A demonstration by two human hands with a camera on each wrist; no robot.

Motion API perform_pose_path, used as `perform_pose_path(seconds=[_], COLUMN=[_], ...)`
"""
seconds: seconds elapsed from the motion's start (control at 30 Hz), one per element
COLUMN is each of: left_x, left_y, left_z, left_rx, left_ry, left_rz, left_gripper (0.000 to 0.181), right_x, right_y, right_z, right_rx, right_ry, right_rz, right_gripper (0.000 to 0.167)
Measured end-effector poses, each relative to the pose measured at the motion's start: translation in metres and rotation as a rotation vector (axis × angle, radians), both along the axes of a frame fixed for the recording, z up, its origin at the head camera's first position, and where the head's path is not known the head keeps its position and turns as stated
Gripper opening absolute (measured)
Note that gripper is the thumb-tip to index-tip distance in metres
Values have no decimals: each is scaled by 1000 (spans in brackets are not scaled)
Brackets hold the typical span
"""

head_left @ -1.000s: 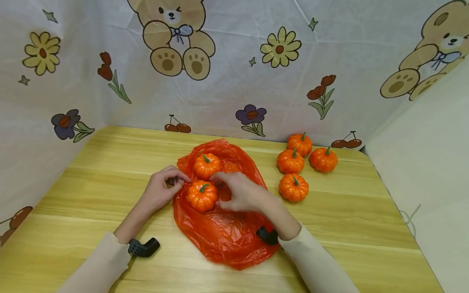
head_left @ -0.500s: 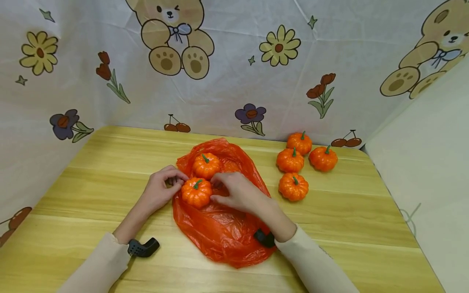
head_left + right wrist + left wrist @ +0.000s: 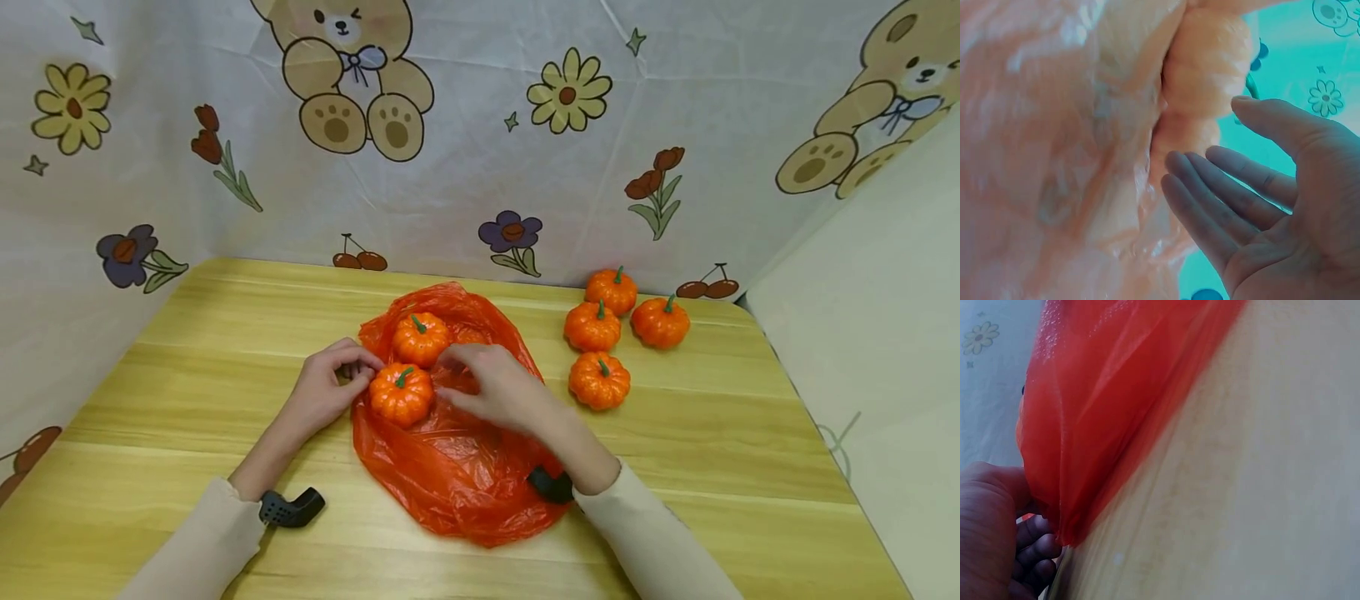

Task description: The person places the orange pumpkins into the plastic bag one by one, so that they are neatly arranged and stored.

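A red plastic bag [image 3: 480, 492] lies spread on the table, with two small orange pumpkins inside its opening. The nearer pumpkin [image 3: 401, 394] sits just in front of the farther pumpkin [image 3: 422, 339], both with green stems. At the bag's left edge my left hand [image 3: 330, 387] pinches the red plastic between thumb and fingers, as the left wrist view also shows. To the right of the pumpkins is my right hand [image 3: 498, 387], fingers spread and loosely bent. In the right wrist view its palm [image 3: 1279, 256] holds nothing, and the thumb stands apart from the fingers.
Several more orange pumpkins stand on the wooden table [image 3: 720, 467] right of the bag, the closest one [image 3: 599, 381] beside my right forearm. A white cloth [image 3: 457, 167] printed with bears and flowers hangs behind the table's back edge.
The nearer pumpkin has shifted left and slightly back, against the bag's left side. My right hand followed it, let go, and drew a little to the right. My left hand stays put.
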State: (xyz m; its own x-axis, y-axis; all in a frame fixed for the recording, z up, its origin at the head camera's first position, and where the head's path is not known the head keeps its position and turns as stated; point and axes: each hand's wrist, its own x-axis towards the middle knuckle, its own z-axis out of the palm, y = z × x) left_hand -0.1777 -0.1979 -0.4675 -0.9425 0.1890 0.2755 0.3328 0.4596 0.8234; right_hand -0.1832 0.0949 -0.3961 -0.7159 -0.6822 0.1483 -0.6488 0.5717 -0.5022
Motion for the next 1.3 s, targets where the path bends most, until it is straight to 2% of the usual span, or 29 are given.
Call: perform_pose_path(seconds=[0.1,0.23,0.33,0.57,0.83,1.07,1.3], left_x=[0,1,1,0,1,0,0], left_y=[0,0,0,1,-1,0,-1], left_z=[0,-1,0,-1,-1,0,0], left_rx=[-7,-12,-7,-13,-28,-22,-19], left_ry=[1,4,0,-8,4,15,9], left_rz=[1,5,4,2,3,4,1], left_gripper=[21,19,20,20,21,21,21], right_x=[-1,-1,-1,1,7,8,8], right_y=[7,19,29,50,73,91,111], right_z=[5,16,24,36,41,46,42], right_rx=[-44,-100,-125,-212,-251,-258,-266], right_ry=[-4,-49,-62,-10,0,84,125], right_rz=[-12,-37,-77,-155,-222,-237,-286], right_gripper=[34,35,35,44,50,50,45])
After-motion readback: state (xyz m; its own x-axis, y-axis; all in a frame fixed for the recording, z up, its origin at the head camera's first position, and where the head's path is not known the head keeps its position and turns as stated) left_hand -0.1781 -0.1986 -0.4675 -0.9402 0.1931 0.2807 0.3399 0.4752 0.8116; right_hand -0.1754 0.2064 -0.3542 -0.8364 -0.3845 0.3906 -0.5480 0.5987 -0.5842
